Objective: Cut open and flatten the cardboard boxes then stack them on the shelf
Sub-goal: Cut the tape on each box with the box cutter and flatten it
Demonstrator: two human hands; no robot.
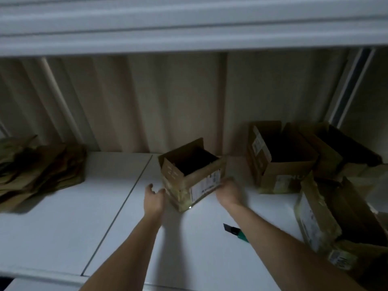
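Dim storage space backed by a pale corrugated wall [147, 101], under a white shelf [189, 28] overhead. Below it, a white counter [63, 217] in two panels, split by a thin dark seam running from front to back.

Near the middle of the counter, toward the back, a small cardboard box [190, 175], upright, top flaps open, dark inside, one corner turned toward the viewer. White printed label on its right-hand face, glossy tape down its near corner.

Two bare forearms reaching forward from the bottom edge. Left hand [154, 198] at the box's lower left side, fingers spread and loosely curved, fingertips touching or almost touching the cardboard. Right hand [230, 192] at the lower right side, blurred; fingers seemingly laid against the labelled face, but too blurred to tell whether clasping or only touching.

On the counter, partly hidden beneath the right forearm, a utility knife [235, 233] with a green handle and a dark blade end pointing left and away.

At far left, a pile of flattened cardboard [42, 171] lying on the counter against the wall.

At right, a cluster of more open boxes: a larger open box [277, 162] with labels, another open box [344, 148] behind it at the back right, and a labelled box [327, 217] closest to the viewer at the right edge.
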